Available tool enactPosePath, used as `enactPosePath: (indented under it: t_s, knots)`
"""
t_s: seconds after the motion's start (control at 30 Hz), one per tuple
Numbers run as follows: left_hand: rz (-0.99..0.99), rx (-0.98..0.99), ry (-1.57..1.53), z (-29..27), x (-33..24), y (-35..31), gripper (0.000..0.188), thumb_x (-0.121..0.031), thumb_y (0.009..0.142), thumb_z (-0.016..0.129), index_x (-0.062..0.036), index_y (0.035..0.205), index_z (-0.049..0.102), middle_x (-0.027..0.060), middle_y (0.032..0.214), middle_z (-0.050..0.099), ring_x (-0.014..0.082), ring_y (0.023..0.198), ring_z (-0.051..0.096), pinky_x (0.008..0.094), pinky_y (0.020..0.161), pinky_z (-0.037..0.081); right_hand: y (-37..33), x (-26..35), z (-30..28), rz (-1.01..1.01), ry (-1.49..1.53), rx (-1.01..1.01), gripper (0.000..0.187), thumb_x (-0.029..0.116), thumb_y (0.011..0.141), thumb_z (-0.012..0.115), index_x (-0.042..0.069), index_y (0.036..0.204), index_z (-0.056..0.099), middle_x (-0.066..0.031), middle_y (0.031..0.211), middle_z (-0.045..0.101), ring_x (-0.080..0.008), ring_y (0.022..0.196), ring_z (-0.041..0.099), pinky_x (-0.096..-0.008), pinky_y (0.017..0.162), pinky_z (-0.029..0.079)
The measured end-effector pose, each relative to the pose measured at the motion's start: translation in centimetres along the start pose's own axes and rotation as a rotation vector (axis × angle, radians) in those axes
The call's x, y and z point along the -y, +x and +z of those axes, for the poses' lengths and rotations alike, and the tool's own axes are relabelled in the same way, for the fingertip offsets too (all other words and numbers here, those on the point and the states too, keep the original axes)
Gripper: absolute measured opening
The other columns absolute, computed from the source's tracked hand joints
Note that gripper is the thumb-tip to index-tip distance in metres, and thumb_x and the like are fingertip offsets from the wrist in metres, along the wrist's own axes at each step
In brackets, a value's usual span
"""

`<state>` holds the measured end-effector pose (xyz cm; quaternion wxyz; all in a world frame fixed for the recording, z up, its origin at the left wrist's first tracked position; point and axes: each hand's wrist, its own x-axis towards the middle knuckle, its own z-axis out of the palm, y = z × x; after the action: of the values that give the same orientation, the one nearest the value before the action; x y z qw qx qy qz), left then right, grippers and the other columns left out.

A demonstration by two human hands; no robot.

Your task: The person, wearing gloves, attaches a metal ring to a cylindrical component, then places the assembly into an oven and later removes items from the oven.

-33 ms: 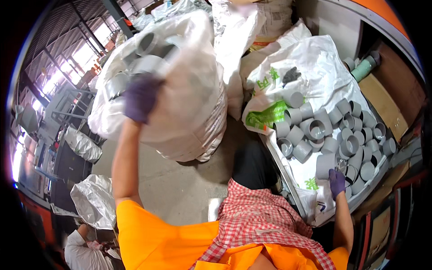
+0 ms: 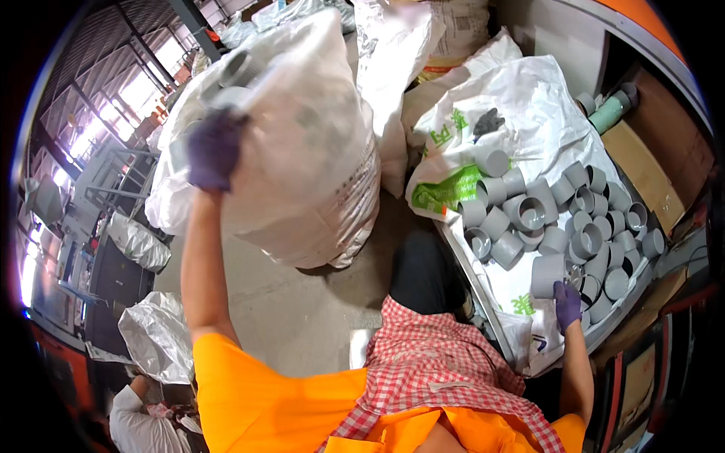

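My left hand [image 2: 215, 149], in a purple glove, is raised at a big white woven bag [image 2: 317, 151]. It is blurred but looks closed on the bag's rim. Grey pipe fittings [image 2: 240, 69] show at the bag's mouth, partly hidden behind its raised side. To the right, my gloved right hand [image 2: 567, 305] is closed against a larger grey pipe fitting [image 2: 547, 276], its thumb on the fitting's edge. A shiny, thin object [image 2: 575, 273] beside those fingers is too small to name. Several short grey pipe fittings [image 2: 529, 214] lie heaped around it.
The heap rests on a white sack [image 2: 540, 98] spread over a tray with a raised edge [image 2: 483, 302]. A dark crumpled glove [image 2: 489, 123] lies on that sack. Cardboard [image 2: 642, 174] stands along the right. Another person [image 2: 143, 419] sits at the lower left beside a white sack [image 2: 158, 336].
My left hand has moved a little left and down, and the bag's side has come with it, covering more of the fittings at the mouth. My right hand stays put.
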<state>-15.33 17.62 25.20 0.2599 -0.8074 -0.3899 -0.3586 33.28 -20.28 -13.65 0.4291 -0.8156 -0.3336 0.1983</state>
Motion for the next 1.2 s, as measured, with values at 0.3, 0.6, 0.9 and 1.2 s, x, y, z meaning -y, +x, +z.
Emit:
enactPosePath:
  t_s: [0.3, 0.6, 0.9, 1.2]
  knots:
    - [0.019, -0.017, -0.251, -0.9, -7.0, -0.2, 0.020, -0.017, 0.076, 0.066, -0.0084, 0.094, 0.065, 0.0114, 0.081, 0.062, 0.0253, 0.071, 0.061, 0.0329, 0.064, 0.047, -2.7, 5.9, 1.5, -0.580, -0.208, 0.091, 0.024, 0.020, 0.085, 0.050, -0.002, 0.081, 0.057, -0.0207, 0.068, 0.057, -0.0380, 0.067, 0.056, -0.0414, 0.058, 0.041]
    - [0.246, 0.648, -1.348, 3.1, -25.1, -12.0, 0.035, 0.000, 0.075, 0.060, -0.0006, 0.109, 0.057, 0.0166, 0.108, 0.059, 0.0325, 0.108, 0.053, 0.0361, 0.090, 0.042, -7.1, 16.8, 2.7, -0.346, 0.278, 0.825, 0.028, 0.030, 0.090, 0.053, 0.002, 0.091, 0.058, -0.0029, 0.065, 0.052, -0.0112, 0.060, 0.045, -0.0299, 0.054, 0.039]
    - [0.042, 0.890, -1.445, 6.5, -33.0, -16.7, 0.033, -0.001, 0.073, 0.063, -0.0009, 0.106, 0.059, 0.0127, 0.095, 0.059, 0.0196, 0.085, 0.060, 0.0293, 0.075, 0.049, -9.7, 13.9, 1.2, -0.347, 0.461, 0.887, 0.020, 0.009, 0.083, 0.049, -0.002, 0.094, 0.062, -0.0115, 0.065, 0.057, -0.0145, 0.054, 0.048, -0.0263, 0.051, 0.040]
    - [0.300, 0.967, -1.307, 9.0, -31.2, -17.7, 0.021, -0.006, 0.072, 0.064, -0.0035, 0.092, 0.060, 0.0098, 0.088, 0.061, 0.0272, 0.081, 0.062, 0.0328, 0.071, 0.049, -9.4, 15.0, 2.7, -0.198, 0.544, 0.934, 0.022, 0.019, 0.087, 0.053, 0.000, 0.096, 0.060, -0.0046, 0.072, 0.058, -0.0112, 0.062, 0.050, -0.0261, 0.057, 0.043]
